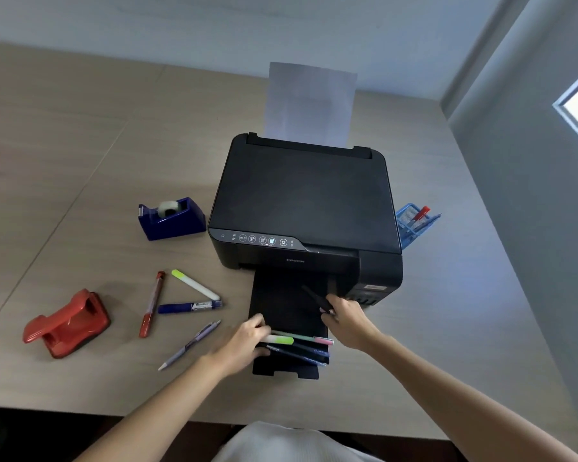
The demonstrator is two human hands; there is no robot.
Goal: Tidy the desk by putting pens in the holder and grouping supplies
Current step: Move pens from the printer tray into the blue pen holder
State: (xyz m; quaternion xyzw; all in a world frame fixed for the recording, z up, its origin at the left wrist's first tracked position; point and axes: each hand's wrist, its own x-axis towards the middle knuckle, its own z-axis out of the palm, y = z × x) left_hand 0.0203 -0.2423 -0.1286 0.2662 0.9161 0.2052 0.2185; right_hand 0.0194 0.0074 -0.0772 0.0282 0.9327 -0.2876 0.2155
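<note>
My left hand (246,343) grips a bundle of pens (301,346) lying across the printer's black output tray (281,301); the bundle has green, pink and blue ones. My right hand (346,320) pinches a black pen (314,298) over the same tray. On the desk to the left lie a red marker (152,303), a white highlighter with a yellow-green cap (196,284), a blue marker (189,307) and a lilac pen (189,345). The blue mesh holder (411,225) stands right of the printer with a red pen and a blue one in it.
A black printer (304,201) with paper in its rear feed fills the desk's middle. A blue tape dispenser (171,218) sits left of it, a red hole punch (67,323) further left. A wall runs close along the right side.
</note>
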